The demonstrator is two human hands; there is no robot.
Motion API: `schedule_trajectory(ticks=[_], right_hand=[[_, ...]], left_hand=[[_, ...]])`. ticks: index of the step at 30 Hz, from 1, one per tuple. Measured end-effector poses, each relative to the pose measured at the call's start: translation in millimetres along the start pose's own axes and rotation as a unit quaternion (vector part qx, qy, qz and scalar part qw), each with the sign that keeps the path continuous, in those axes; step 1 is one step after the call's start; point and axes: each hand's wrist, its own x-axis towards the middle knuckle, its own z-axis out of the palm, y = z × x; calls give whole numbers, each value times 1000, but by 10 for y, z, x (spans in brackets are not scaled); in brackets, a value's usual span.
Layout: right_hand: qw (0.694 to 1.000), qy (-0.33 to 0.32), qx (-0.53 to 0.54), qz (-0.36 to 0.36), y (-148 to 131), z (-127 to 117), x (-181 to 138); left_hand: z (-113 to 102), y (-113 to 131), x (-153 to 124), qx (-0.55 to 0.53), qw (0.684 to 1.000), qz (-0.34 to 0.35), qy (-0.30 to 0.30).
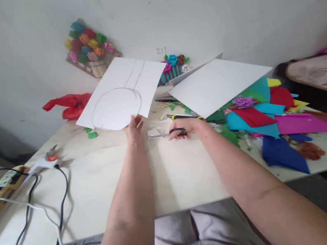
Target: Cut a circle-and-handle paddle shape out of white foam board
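My left hand (135,129) pinches the lower edge of a white sheet of card (116,105), which is tilted up above the table. A pencilled circle and two slanting lines are drawn on the sheet. In my right hand (185,128) is a pair of black-handled scissors (177,132), fingers through the loops. Their blades point left, low over the table and apart from the sheet. A second white sheet (219,83) leans at the back right, beyond my right hand. Yellow-and-black pliers or another pair of scissors (186,117) lies just behind that hand.
Coloured felt or paper pieces (251,124) pile up on the right. Green scraps (92,134) lie by a red plastic bag (69,104). A power strip (4,182) and cables (60,198) take up the left. Paper flowers (87,43) hang on the wall.
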Motion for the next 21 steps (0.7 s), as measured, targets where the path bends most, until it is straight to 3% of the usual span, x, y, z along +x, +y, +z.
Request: schedule_trajectory(ticks=[2,4,12,17,21], right_hand=[[998,-53,-12,11,-47,23,-27],[999,-38,-13,14,-46,31,-20],[974,213,18,79,149,-42,151],[942,303,93,109,173,-53,218],[917,350,181,70,249,-87,254]], left_hand=[[-10,8,12,0,1000,4,0],[-12,9,15,2,1000,6,-3],[42,-31,-50,15,999,-18,-29],[55,-57,-74,38,998,-23,-54],[48,-78,-64,52,996,-31,-61]])
